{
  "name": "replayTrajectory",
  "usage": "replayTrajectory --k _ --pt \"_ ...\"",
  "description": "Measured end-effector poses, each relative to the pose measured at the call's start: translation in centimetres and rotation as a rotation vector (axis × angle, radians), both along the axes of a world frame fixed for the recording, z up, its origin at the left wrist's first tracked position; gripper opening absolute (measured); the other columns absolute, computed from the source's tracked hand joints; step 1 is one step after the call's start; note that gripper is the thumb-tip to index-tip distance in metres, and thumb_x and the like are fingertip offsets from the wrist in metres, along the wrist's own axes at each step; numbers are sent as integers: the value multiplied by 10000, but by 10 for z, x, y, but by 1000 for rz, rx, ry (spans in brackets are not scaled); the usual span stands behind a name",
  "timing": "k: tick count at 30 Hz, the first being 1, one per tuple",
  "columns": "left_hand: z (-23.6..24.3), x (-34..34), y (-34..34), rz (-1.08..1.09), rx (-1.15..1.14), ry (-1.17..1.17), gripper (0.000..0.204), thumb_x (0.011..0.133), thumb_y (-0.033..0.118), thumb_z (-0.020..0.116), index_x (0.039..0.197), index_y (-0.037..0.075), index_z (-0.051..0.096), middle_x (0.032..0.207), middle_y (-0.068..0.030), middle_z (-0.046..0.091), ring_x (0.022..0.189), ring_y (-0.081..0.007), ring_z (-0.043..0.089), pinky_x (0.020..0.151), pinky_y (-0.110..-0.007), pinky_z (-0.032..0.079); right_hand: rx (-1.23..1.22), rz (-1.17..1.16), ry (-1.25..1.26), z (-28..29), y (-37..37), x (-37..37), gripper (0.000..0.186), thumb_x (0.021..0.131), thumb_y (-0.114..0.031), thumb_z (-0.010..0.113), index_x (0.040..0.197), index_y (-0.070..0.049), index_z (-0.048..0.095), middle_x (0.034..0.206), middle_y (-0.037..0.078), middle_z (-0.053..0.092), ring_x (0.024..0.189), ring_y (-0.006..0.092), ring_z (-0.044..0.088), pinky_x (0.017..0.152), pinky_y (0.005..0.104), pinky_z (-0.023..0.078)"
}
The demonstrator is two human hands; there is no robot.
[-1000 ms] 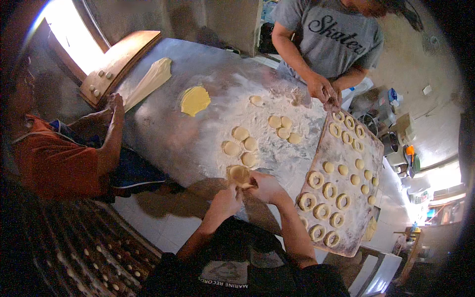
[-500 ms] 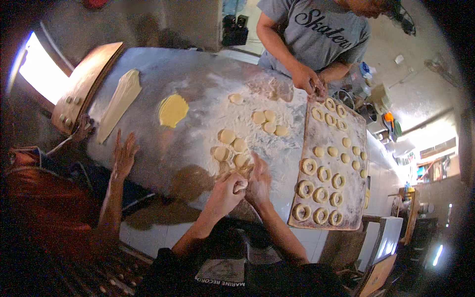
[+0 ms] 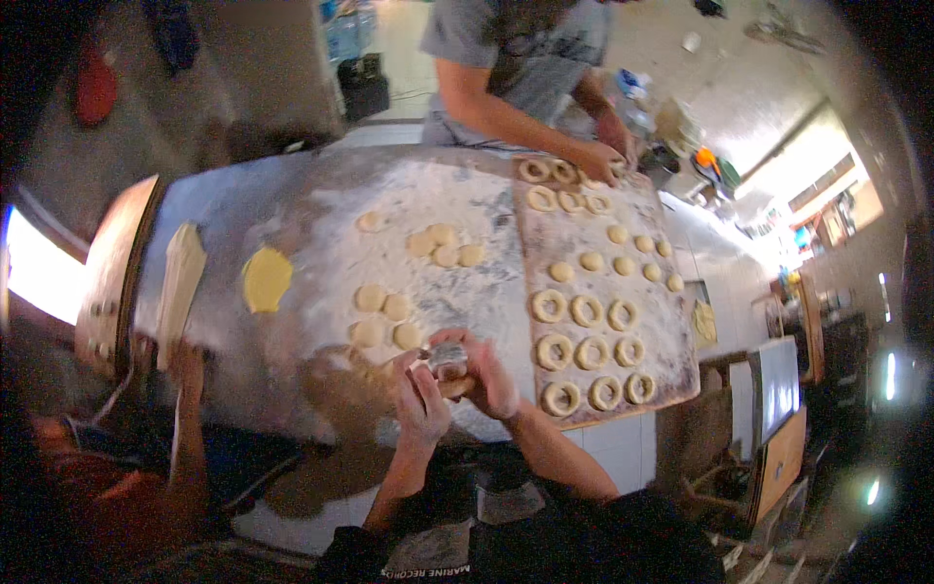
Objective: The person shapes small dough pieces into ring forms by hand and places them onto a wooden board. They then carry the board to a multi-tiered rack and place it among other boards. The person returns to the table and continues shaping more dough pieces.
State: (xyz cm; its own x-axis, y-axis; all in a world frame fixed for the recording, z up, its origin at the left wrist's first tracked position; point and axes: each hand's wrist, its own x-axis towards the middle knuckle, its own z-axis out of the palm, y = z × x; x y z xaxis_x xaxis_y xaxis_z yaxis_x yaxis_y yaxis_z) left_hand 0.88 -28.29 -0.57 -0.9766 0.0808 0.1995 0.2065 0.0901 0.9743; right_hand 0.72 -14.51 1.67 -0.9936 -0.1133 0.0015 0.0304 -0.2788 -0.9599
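One round metal tool (image 3: 449,360) lies between left fingers (image 3: 425,385) and right fingers (image 3: 493,371)

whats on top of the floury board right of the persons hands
The floury board holds nine dough rings at its near end, small dough rounds mid-board and more rings at the far end. A co-worker's hand hides anything beneath it there.

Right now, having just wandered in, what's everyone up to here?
The person's left hand and right hand meet around a shiny metal piece; which one grips it is unclear. Dough rounds lie just beyond on the floured table. Someone in grey reaches over dough rings on a board; someone at left has a hand by a long dough strip.
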Motion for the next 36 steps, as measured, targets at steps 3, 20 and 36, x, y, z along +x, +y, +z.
replayTrajectory --k 3,20,36 --pt "-11 4 39 102 -119 164 138 1035 115 467 1086 6 534 820 -75 569 752 -222 569 702 -325 469 183 65 -27 17 27 6 452 1011 -336 513 1358 -62 418 702 3 591 646 71 543 596 209 398" --pt "37 72 265 -363 -294 292 255 990 105 516 1241 63 518 792 -220 666 749 -437 690 616 -486 521 -787 -424 -16 30 237 147 531 1036 -487 463 1418 -136 347 955 122 638 816 233 654 679 321 513" --pt "17 130 380 -826 -419 -1 299 1064 286 407 1304 111 378 794 -326 642 822 -545 630 693 -628 471 171 -731 -33 -11 337 235 603 1044 -475 435 1481 -64 375 1033 130 631 931 201 616 848 330 479"
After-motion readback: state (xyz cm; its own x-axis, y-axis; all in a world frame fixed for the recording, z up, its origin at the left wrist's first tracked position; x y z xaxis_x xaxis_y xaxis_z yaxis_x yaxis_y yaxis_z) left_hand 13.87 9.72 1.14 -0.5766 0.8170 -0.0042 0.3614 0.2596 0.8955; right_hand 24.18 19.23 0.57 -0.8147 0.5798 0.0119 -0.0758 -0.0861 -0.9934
